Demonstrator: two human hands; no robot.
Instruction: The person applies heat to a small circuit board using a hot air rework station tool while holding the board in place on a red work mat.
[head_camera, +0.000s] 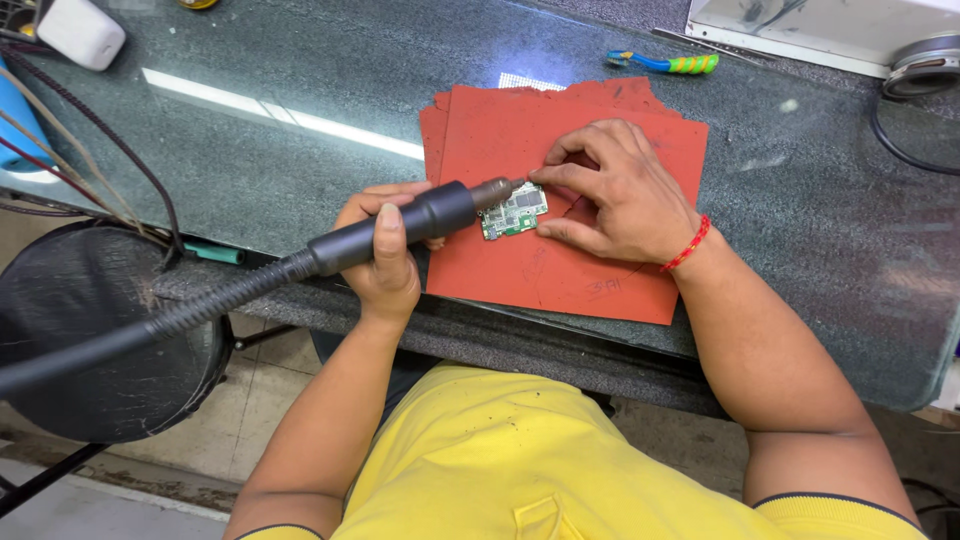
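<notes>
My left hand (385, 255) grips a dark hot-air wand (420, 218) with a ribbed hose trailing off to the lower left. Its metal nozzle points right, just over a small green circuit board (513, 212). The board lies on a stack of red mats (570, 260) on the dark glass-topped bench. My right hand (610, 195) rests on the mat, its fingertips pressed on the board's right and upper edge. A red thread is tied around that wrist.
A blue, green and yellow toothbrush (665, 64) lies at the back of the bench (300, 70). A white device (80, 30) sits far left beside cables (80, 160). A round black stool (95, 330) stands at lower left. A light-coloured machine (830, 25) occupies the back right.
</notes>
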